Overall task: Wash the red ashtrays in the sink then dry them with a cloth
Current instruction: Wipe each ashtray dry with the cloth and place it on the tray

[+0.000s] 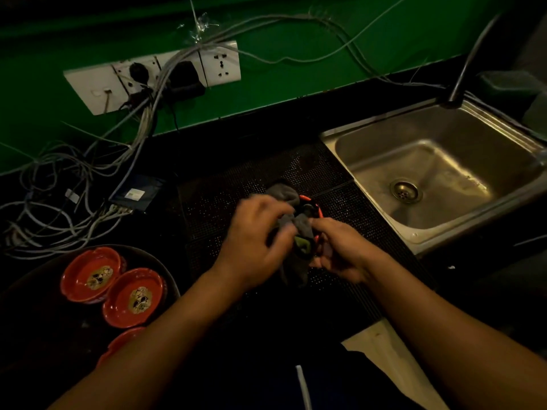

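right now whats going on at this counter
A person is drying a red ashtray with a grey cloth over the black perforated mat, just left of the steel sink. The left hand grips the cloth and rubs with it, while the right hand holds the ashtray. Three other red ashtrays sit on a dark tray at the left.

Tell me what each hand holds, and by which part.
Left hand pinches the grey cloth bunched over a red ashtray; right hand grips the ashtray's near edge through the cloth. Finger contact is hidden.
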Demonstrator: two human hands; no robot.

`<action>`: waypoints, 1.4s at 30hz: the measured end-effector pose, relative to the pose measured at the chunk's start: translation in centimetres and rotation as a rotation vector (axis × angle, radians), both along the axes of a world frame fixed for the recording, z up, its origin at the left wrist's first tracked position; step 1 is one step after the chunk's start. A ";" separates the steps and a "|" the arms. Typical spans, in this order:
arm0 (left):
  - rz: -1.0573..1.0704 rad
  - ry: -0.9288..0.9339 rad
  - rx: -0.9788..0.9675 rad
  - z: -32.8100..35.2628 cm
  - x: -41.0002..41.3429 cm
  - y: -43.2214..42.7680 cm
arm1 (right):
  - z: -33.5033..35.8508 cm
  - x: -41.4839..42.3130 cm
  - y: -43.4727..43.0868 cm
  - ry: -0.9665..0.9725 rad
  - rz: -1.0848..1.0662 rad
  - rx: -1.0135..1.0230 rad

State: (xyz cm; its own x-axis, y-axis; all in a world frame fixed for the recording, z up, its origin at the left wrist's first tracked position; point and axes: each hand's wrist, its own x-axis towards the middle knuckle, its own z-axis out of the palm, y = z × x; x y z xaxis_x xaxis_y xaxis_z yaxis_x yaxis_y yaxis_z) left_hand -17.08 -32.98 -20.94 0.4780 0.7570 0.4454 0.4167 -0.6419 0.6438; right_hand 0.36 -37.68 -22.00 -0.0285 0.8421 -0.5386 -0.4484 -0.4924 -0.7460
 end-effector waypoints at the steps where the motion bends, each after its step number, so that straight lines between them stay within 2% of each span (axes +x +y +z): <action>1: -0.171 0.168 0.085 -0.3 -0.1 -0.6 | -0.3 0.0 0.0 0.016 -0.025 -0.006; 3: -0.301 0.402 0.005 -0.6 0.0 -0.9 | -0.4 -0.2 0.0 0.048 -0.059 -0.011; 4: -0.320 0.433 -0.053 -0.4 0.1 -0.8 | -0.6 -0.2 0.0 0.068 -0.063 -0.006; 8: -0.361 0.206 -0.195 0.5 1.4 0.0 | -0.9 -0.2 0.0 0.207 -0.111 0.044; 10: -0.367 0.158 -0.228 0.9 2.2 -0.5 | -0.5 -0.2 0.0 0.290 -0.135 0.054; 12: -0.423 0.180 -0.179 1.1 2.7 -1.1 | -0.2 0.1 -0.2 0.377 -0.168 0.054; 15: -0.518 0.310 -0.108 1.9 3.0 -0.7 | -0.2 1.0 -0.5 0.455 -0.148 0.057; 19: -0.471 0.617 0.083 2.3 3.1 1.0 | -0.3 1.3 -0.6 0.443 -0.065 0.031; 22: -0.393 0.751 0.053 2.1 2.8 1.3 | -0.4 1.4 -0.8 0.408 -0.059 0.007; 28: -0.288 0.696 -0.117 2.0 3.2 -0.1 | 0.1 1.2 -0.4 0.300 -0.165 0.096; 31: -0.255 0.671 -0.169 2.1 3.1 -0.5 | 0.3 1.1 -0.4 0.228 -0.135 0.158; 34: -0.266 0.550 -0.363 1.3 3.1 -0.6 | 0.2 1.2 -0.5 0.155 -0.094 0.154; 36: -0.305 0.366 -0.610 1.3 3.3 -0.7 | 0.0 1.1 -0.6 0.141 -0.082 0.152; 39: -0.335 -0.028 -1.006 1.6 3.5 -1.3 | -0.5 1.0 -0.8 0.135 -0.102 0.182; 42: -0.252 -0.516 -1.343 1.3 4.1 -1.9 | -0.3 0.7 -0.9 0.014 -0.048 0.228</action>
State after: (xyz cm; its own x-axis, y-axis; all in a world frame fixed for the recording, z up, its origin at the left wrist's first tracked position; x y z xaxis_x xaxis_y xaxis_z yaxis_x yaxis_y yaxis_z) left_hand -12.99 -34.89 -19.62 0.6673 0.6546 -0.3552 -0.0710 0.5307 0.8446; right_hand 1.05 -38.56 -22.33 0.0083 0.9426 -0.3339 -0.4780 -0.2896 -0.8293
